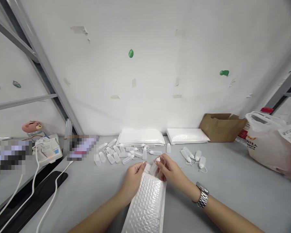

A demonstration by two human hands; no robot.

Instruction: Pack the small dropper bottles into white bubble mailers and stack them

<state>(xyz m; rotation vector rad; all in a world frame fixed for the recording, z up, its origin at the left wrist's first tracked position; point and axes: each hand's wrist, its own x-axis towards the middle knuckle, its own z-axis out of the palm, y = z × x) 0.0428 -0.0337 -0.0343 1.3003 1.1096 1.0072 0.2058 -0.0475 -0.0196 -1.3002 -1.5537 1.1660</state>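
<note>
A white bubble mailer (147, 204) lies lengthwise in front of me, its open end pointing away. My left hand (134, 177) pinches the left side of that opening between thumb and fingers. At the mouth of the mailer, my right hand (168, 168) grips a small translucent squeeze bottle (154, 169) by its white cap end. The bottle's lower part is at the opening; how far in it reaches is hard to see. Just beyond my hands, several similar bottles (116, 157) lie scattered on the grey table (94, 197). A smaller group of bottles (189, 152) sits to the right.
Stacked white mailers (140, 136) and another mailer pile (188, 135) lie against the wall. A brown cardboard box (220, 127) and a filled plastic bag (271, 145) stand at the right. On the left are a power strip (48, 150), white cables (54, 191) and a blurred-out phone-like object (82, 148).
</note>
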